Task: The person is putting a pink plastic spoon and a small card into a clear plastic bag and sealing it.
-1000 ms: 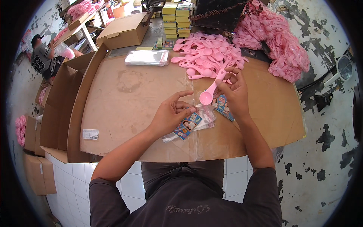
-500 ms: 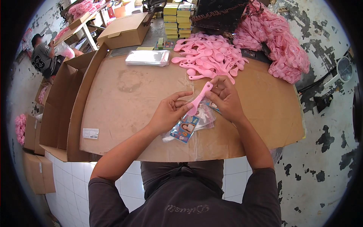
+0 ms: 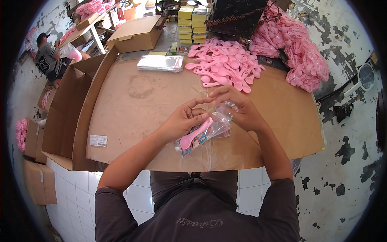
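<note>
One pink spoon [image 3: 197, 132] over blue card [image 3: 199, 140], near side, pinched at handle end in left hand [image 3: 182, 121]; probably light, stiff, slick, best gripped there. Cannot tell any hold in the curved right hand [image 3: 244, 111].

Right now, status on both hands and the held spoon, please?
Left hand pinches pink spoon over printed card. Right hand beside clear plastic bag, grip unclear. Spoon pile beyond, out of the way.

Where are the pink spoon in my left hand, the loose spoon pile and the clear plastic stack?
Pink spoon [image 3: 197, 134], head view: handle.
Loose spoon pile [image 3: 233, 63], head view: middle.
Clear plastic stack [image 3: 160, 63], head view: top.
</note>
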Demonstrator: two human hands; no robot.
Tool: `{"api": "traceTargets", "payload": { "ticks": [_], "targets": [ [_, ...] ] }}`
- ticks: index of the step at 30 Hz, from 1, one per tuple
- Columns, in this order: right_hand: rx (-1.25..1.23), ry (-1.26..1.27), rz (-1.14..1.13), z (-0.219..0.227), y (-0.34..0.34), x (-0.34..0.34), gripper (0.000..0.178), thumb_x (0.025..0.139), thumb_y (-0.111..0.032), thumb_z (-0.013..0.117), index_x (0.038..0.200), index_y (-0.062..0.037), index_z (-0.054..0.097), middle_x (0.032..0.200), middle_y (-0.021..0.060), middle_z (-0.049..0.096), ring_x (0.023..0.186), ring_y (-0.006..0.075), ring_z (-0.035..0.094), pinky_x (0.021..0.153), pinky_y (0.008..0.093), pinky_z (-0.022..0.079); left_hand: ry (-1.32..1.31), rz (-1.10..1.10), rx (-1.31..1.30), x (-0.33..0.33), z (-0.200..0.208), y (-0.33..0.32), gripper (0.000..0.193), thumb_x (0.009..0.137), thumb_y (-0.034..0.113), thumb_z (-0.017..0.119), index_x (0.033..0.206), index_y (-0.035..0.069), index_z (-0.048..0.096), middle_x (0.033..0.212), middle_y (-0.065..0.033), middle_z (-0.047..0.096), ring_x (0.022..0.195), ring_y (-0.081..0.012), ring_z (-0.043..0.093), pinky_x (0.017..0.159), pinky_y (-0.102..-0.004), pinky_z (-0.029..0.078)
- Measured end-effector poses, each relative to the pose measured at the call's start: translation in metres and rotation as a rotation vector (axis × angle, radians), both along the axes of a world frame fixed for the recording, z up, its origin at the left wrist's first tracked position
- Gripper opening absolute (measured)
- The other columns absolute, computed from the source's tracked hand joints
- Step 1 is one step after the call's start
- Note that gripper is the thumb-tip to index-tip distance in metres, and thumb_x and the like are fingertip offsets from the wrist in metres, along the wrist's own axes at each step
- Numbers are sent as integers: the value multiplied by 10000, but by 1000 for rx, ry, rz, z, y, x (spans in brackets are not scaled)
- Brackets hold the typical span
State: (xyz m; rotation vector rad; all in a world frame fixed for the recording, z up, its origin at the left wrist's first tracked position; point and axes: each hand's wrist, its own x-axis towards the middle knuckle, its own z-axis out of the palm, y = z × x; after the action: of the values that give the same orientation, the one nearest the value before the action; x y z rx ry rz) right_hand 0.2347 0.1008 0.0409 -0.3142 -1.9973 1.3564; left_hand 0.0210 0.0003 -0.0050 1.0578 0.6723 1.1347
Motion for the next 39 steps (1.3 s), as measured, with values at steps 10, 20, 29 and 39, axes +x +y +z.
{"api": "traceTargets", "payload": {
  "ticks": [10, 20, 29, 39],
  "targets": [
    [1109, -81, -263, 114, -20, -1, 90, 837, -78, 725, 917, -45, 701, 989, 60, 679, 916, 249, 653, 799, 354, 501, 338, 300, 453, -2, 24, -7, 579, 975, 136, 652, 1486, 37, 399, 1470, -138, 520, 1397, -236, 471, 1161, -382, 375],
    [695, -273, -336, 99, -34, -8, 101, 909, -114, 709, 945, -21, 697, 831, 85, 670, 659, 195, 636, 603, 316, 491, 501, 478, 585, 9, 54, -7, 520, 962, 130, 678, 1438, 33, 493, 1264, -125, 685, 1195, -215, 646, 1022, -351, 497],
    [1196, -111, -451, 82, -37, -17, 187, 811, -74, 746, 988, -66, 684, 969, 57, 625, 901, 213, 623, 753, 351, 483, 280, 319, 336, 12, 62, -14, 431, 1014, 50, 597, 1419, -36, 477, 1078, -173, 726, 988, -153, 704, 844, -262, 574],
    [1383, -281, -549, 58, -25, -26, 199, 752, -127, 704, 918, -52, 624, 936, 58, 576, 940, 237, 571, 838, 357, 435, 831, 373, 414, 18, 72, -17, 368, 979, 53, 627, 1327, -55, 580, 988, -133, 760, 897, -123, 719, 814, -285, 572]
  ]
}}
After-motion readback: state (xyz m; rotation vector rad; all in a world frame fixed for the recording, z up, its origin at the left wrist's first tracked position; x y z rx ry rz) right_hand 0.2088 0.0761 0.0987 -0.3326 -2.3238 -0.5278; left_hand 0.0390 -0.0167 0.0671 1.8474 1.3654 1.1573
